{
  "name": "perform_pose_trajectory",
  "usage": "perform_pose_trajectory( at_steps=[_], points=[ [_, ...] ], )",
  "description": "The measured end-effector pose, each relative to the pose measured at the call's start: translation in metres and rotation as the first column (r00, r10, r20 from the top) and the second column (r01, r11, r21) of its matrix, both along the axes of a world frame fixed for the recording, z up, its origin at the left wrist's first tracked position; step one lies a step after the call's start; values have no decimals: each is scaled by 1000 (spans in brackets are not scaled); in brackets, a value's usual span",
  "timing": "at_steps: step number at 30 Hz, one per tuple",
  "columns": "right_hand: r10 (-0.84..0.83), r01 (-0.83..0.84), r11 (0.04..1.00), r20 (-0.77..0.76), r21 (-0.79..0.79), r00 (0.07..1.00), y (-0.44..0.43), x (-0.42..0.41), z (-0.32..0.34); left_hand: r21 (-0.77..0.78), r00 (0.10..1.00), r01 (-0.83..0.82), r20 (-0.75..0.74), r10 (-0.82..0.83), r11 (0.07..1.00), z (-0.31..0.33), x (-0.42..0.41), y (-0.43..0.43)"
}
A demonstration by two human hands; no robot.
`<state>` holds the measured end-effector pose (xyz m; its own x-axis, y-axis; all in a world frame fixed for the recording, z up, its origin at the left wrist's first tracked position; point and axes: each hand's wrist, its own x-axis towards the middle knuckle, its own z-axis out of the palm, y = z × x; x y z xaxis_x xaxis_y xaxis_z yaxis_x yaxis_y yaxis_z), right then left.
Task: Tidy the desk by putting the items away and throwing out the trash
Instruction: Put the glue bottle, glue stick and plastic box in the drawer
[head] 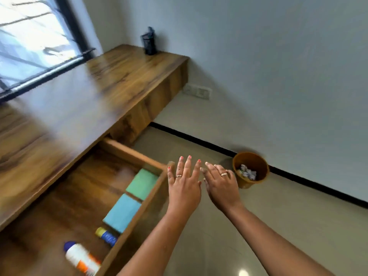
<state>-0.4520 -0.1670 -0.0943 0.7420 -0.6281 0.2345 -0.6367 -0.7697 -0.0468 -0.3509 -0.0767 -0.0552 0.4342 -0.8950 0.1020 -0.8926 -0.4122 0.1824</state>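
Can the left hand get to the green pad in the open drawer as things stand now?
Probably yes. The left hand is open, holds nothing and hovers at the drawer front edge; the green pad lies uncovered just inside, nothing between them.

Left of the fingers, the brown wood-grain drawer holds a green pad and a blue pad. Right of them is an orange-brown bin with white paper.

Daylight pours in thru the window, way up-left of the hands, blown out white. Desk top has big glare. Whole pic is motion-smeared, esp drawer stuff left of the left hand. Wide-angle tilts everything. Small light spot on the floor below the right forearm.
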Motion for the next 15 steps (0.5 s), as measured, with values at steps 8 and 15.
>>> perform_pose_trajectory(
  at_steps=[8, 15],
  points=[
    [-443, 471, 874, -203, 118, 873, -77, -190, -36, 325, 883, 452, -35, -467, 831, -39, -140, -134],
    [-716, 775, 606, -304, 176, 629, -78, -350, -64, 453, 659, 679, -29, -752, 577, -77, -284, -197]
  ],
)
